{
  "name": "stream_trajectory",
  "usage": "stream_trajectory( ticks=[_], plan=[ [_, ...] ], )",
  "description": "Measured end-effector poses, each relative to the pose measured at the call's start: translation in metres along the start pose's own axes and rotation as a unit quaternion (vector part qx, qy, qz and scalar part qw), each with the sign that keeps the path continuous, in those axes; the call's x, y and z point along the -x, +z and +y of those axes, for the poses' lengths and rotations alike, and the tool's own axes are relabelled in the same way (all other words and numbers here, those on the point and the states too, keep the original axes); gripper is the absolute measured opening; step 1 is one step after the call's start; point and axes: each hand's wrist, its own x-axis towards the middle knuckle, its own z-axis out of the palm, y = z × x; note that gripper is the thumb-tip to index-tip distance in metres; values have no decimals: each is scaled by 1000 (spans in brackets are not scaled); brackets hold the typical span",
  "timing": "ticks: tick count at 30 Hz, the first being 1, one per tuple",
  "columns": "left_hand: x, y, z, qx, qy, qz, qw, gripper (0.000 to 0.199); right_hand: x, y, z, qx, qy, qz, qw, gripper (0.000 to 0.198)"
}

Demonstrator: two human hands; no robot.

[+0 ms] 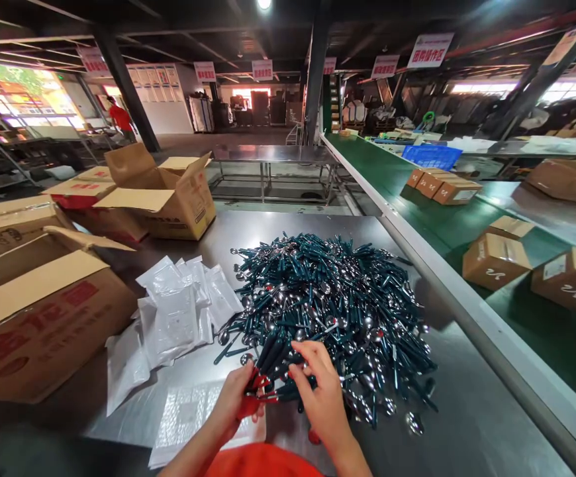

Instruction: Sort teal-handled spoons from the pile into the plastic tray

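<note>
My left hand is closed around a bunch of spoons, their dark green handles pointing up and away from me. Red shows on the shiny metal by that hand's fingers. Close to the right of the bunch is my right hand, its thumb and fingers curved and apart, with nothing visible between them. Just beyond both hands spreads a large heap of spoons with dark green handles and shiny metal bowls. A white bubble-wrap pouch lies flat on the metal table, partly under my left forearm.
White packets are piled left of the heap. Open cardboard boxes stand at the left, another box behind them. Along the right runs a green conveyor belt with a raised metal edge, carrying small cartons. A person in red is far left.
</note>
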Motion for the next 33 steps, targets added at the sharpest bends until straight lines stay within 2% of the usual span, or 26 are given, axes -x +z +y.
stream_trajectory(
  ticks=[4, 8, 11, 16, 20, 26, 29, 33],
  plan=[
    [1, 0, 0, -6, -2, 14, 1000, 60, 3, -1, 1, 26, 16, 29, 999, 12],
    [2, -1, -2, -25, 6, -2, 1000, 59, 2, -3, -1, 72, 16, 16, 997, 16],
    [1, -4, -4, -27, -1, -11, 1000, 57, 1, -6, -1, 101, -4, 14, 995, 8],
    [2, -6, -4, -34, 7, -6, 999, 55, 2, -10, 2, 80, -66, -19, 994, 34],
    [4, -5, -3, -40, 2, -1, 999, 57, 1, -11, -2, 43, -83, -36, 995, 18],
    [9, -4, -2, -58, -16, -19, 998, 60, 2, -5, -1, 52, -40, 19, 998, 2],
    [13, -3, 0, -67, -16, -29, 997, 60, 4, -7, -1, 74, -27, 7, 997, 17],
    [15, -4, 2, -77, -11, -34, 996, 60, 4, -12, -4, 84, -57, -54, 993, 34]
  ],
)
